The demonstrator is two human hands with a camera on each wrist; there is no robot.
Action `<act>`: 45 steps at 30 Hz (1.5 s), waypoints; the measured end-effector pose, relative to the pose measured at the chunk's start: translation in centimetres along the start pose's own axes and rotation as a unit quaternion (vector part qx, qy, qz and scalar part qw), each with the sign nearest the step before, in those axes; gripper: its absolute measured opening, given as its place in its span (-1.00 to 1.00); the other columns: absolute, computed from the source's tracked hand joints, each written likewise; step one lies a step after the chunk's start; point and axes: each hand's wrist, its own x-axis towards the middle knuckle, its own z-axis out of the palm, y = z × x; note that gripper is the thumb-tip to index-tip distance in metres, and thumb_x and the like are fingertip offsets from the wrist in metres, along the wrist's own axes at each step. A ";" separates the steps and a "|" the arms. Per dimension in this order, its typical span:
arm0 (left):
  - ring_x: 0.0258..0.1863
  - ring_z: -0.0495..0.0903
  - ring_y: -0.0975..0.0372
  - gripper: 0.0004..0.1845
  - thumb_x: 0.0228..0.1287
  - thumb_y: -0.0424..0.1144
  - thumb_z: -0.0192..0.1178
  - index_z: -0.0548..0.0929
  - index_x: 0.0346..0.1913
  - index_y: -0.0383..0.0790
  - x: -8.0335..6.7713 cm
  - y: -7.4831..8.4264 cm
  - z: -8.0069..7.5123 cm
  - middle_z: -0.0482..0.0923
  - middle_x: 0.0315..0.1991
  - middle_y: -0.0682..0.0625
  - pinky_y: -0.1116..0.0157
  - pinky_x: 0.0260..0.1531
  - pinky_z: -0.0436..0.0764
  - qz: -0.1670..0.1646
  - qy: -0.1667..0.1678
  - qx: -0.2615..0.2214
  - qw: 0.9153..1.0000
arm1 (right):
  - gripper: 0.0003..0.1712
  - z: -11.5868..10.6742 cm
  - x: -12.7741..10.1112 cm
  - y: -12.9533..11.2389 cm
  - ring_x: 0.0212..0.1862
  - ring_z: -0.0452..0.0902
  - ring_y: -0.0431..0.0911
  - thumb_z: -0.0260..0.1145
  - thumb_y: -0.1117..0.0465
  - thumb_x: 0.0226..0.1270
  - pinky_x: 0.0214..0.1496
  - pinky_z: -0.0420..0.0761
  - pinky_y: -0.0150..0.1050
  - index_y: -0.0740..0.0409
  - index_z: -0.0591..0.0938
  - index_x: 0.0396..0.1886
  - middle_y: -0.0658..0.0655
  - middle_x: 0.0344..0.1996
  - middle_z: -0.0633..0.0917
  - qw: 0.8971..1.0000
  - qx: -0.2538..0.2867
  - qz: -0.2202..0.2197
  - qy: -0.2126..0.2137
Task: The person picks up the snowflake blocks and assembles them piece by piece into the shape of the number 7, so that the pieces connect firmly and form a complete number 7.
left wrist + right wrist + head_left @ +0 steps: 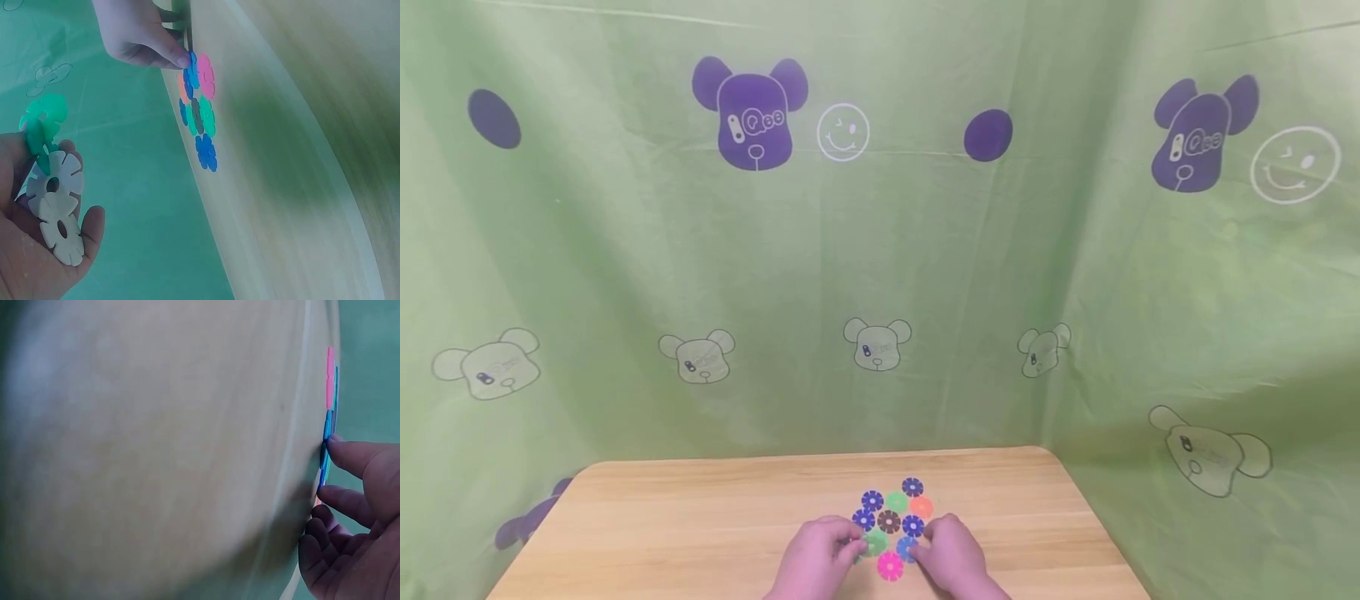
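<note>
Several slotted plastic flower discs lie in a cluster on the wooden table, among them a brown disc (889,522), a pink disc (891,567) and an orange disc (921,507). My left hand (820,554) is at the cluster's left side. Its curled fingers hold green discs (53,107) near the thumb, with white discs (61,228) lying along the palm. On the opposite side, my right hand (953,557) touches the discs: its extended thumb rests at a light blue disc (907,549), the index fingertip by a dark blue disc (913,526).
The wooden table (685,533) has rounded far corners. Green printed curtain (880,250) hangs behind it and along both sides. Another dark blue disc (912,487) marks the far end of the cluster.
</note>
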 end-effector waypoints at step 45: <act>-0.33 0.59 0.40 -0.91 0.16 -0.11 0.30 0.71 -0.29 0.03 -0.2 0.0 -0.3 0.64 -0.28 0.25 0.30 -0.26 0.65 -0.024 -0.009 -0.016 1.000 | -0.51 0.2 -0.2 0.1 -0.32 0.52 -0.07 0.59 0.03 -0.22 -0.17 0.58 0.02 0.18 0.61 -0.31 0.01 -0.39 0.57 0.999 0.045 0.000 -0.014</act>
